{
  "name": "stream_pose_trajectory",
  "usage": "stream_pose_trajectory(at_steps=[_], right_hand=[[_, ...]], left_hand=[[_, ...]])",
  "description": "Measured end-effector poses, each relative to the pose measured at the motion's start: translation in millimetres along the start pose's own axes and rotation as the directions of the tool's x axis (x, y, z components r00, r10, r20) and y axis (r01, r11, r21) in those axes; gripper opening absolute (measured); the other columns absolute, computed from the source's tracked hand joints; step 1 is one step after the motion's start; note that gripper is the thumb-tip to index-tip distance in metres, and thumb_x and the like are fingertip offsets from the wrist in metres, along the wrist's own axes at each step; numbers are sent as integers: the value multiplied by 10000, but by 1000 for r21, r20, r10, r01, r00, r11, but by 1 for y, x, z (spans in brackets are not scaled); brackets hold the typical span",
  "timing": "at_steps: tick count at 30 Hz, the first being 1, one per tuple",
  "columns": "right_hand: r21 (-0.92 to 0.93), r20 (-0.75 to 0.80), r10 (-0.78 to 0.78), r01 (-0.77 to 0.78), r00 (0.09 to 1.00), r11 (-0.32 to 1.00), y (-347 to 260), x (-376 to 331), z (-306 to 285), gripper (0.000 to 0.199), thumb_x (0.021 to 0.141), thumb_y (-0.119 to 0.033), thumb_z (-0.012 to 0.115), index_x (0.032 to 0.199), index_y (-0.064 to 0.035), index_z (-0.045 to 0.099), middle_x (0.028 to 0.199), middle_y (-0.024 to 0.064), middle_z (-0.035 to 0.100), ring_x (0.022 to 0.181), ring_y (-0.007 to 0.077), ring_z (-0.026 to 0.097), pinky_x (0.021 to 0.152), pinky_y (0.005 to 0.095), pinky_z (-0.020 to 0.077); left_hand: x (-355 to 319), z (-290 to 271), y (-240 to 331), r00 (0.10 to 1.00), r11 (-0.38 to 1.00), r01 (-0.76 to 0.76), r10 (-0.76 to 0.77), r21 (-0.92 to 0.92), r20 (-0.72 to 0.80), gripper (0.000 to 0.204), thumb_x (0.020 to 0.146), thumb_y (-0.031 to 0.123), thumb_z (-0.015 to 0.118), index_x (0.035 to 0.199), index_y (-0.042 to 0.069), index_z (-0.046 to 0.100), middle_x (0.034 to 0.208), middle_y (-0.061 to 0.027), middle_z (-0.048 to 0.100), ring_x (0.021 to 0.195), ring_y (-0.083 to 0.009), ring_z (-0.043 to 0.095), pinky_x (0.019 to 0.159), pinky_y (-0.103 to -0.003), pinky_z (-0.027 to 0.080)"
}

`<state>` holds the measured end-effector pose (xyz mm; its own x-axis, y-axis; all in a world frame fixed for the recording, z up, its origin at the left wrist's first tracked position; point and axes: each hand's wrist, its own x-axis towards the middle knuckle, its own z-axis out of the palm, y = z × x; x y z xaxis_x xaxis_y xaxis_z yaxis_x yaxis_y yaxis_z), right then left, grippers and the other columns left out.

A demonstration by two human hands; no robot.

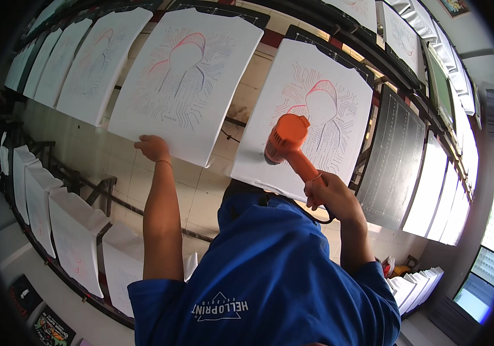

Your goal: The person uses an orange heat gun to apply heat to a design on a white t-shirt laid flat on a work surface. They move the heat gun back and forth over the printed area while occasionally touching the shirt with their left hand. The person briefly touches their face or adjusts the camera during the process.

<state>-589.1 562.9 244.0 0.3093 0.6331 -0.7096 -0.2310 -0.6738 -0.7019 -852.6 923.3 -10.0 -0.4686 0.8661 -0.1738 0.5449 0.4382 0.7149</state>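
Observation:
My right hand [330,193] is wrapped round the handle of an orange heat gun [291,134]. The heat gun hangs over a printed white T-shirt [264,135] on a flat board, its dark nozzle near the left side of the shirt. Red and dark-blue line artwork surrounds a blank oval there. To the left, my left hand [154,148] is closed at the lower edge of a second white T-shirt [137,109] with the same kind of print. Its fingers are curled at the hem, and part of them is hidden.
More shirt-covered boards [105,63] run along the rail at left. A bare dark board [391,158] stands right of the heat gun. Behind me at left, another row of draped boards [74,236] follows a curved rail. Tiled floor [192,199] shows between the rows.

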Motion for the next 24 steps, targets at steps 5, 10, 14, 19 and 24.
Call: stream_pose_trajectory(at_steps=[5,10,14,19,24], right_hand=[[14,-123,-69,72,990,997,4,8,-5,366,929,-292,622,1032,57,584,811,62,597,679,128,636,616,268,529],[125,-252,-105,140,962,982,1,5,-15,322,937,-271,611,992,45,578,802,62,588,655,124,622,594,267,522],[136,-258,-114,153,959,979,2,5,-10,318,932,-266,610,1003,43,578,791,57,585,660,123,622,607,266,524],[108,-62,-62,69,996,992,10,-6,-6,326,935,-272,611,1015,42,576,790,52,590,663,116,619,617,266,527],[64,-50,-76,79,996,995,17,-9,-12,331,940,-288,610,1007,34,574,794,48,590,668,114,619,612,269,527]], left_hand=[[3,1,-3,1000,1000,8,-8,-7,-5,431,1056,261,232,1207,-129,338,1093,-362,578,980,-483,647,798,-496,621],[-2,-2,4,999,998,34,-34,44,0,445,1057,264,220,1233,-131,328,1112,-356,576,998,-474,646,822,-487,623],[-6,-3,8,999,997,32,-33,64,3,446,1055,259,215,1246,-129,324,1116,-350,579,1001,-466,649,826,-478,625],[-5,-4,6,1000,998,23,-24,59,8,429,1054,259,216,1224,-115,339,1120,-355,572,998,-467,649,816,-475,628],[-8,-5,5,1000,999,8,-9,43,17,434,1054,262,213,1214,-121,338,1109,-359,570,982,-472,651,797,-472,633]])
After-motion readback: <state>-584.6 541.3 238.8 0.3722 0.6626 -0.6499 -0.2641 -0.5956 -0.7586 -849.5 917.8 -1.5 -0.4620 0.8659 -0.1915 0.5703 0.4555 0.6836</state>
